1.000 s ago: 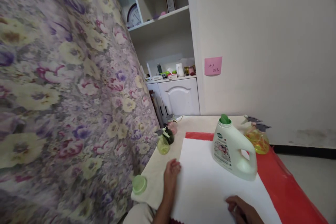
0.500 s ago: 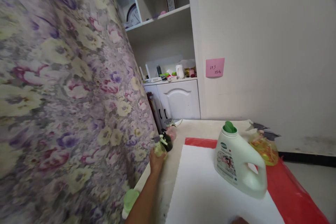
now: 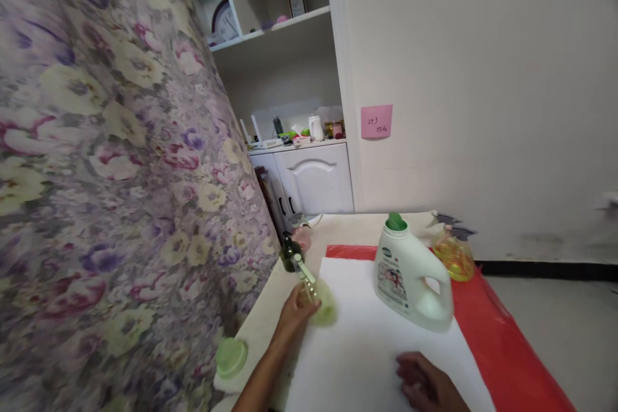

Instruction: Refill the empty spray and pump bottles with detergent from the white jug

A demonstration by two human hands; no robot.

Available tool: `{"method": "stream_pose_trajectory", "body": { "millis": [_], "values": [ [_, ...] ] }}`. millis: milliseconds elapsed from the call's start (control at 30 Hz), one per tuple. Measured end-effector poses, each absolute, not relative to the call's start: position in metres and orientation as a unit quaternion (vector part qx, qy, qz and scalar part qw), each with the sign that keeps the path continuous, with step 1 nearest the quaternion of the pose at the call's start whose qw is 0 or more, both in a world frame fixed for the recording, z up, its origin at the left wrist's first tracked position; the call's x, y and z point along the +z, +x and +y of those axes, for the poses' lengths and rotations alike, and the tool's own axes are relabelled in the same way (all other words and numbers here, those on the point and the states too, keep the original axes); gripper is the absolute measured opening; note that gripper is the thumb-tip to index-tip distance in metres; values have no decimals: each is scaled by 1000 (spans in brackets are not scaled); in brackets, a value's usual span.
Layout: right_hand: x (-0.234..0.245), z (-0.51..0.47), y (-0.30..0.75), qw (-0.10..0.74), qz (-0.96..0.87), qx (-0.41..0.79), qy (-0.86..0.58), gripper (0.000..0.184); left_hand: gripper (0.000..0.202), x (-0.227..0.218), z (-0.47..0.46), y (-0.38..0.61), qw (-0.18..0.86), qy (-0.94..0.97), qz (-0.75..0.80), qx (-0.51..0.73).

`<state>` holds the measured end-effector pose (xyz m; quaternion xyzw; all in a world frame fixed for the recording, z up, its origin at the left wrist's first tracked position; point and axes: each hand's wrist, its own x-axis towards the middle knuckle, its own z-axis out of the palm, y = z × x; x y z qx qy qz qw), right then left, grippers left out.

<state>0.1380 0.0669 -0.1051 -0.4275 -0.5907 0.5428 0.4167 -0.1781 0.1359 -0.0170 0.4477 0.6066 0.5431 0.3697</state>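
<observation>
My left hand (image 3: 295, 312) is closed round a small yellow-green spray bottle (image 3: 322, 306), which is tilted over the left edge of the white sheet (image 3: 367, 347). My right hand (image 3: 422, 383) rests on the white sheet near its front edge, fingers curled, with nothing visible in it. A white detergent jug with a green cap (image 3: 410, 277) stands upright on the sheet, just right of the spray bottle.
A dark green spray bottle (image 3: 290, 254) and a pink one (image 3: 303, 238) stand at the table's left. Two orange-yellow spray bottles (image 3: 451, 254) stand on the red cover (image 3: 506, 347). A green lid (image 3: 230, 357) lies at the left corner. A floral curtain (image 3: 120, 174) hangs left.
My left hand reached to the left row of bottles, gripped the yellow-green spray bottle and carried it onto the white sheet. My right hand has come back into view.
</observation>
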Motion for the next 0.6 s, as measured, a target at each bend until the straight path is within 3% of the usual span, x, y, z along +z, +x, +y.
{"method": "stream_pose_trajectory", "body": {
  "millis": [167, 233, 400, 500, 600],
  "values": [
    [-95, 69, 142, 451, -525, 672, -262, 82, 79, -34, 75, -90, 535, 452, 485, 523],
    [-89, 67, 138, 459, -499, 707, -202, 88, 75, -33, 56, -60, 601, 443, 417, 519],
    [-68, 52, 131, 453, -431, 773, -104, 75, 59, -12, 38, -30, 600, 514, 381, 479],
    [-63, 47, 136, 432, -382, 812, -90, 69, 64, 5, 42, -32, 570, 502, 396, 516],
    [-63, 43, 142, 401, -345, 847, -61, 64, 54, 19, 46, -32, 599, 428, 369, 568]
  ]
}}
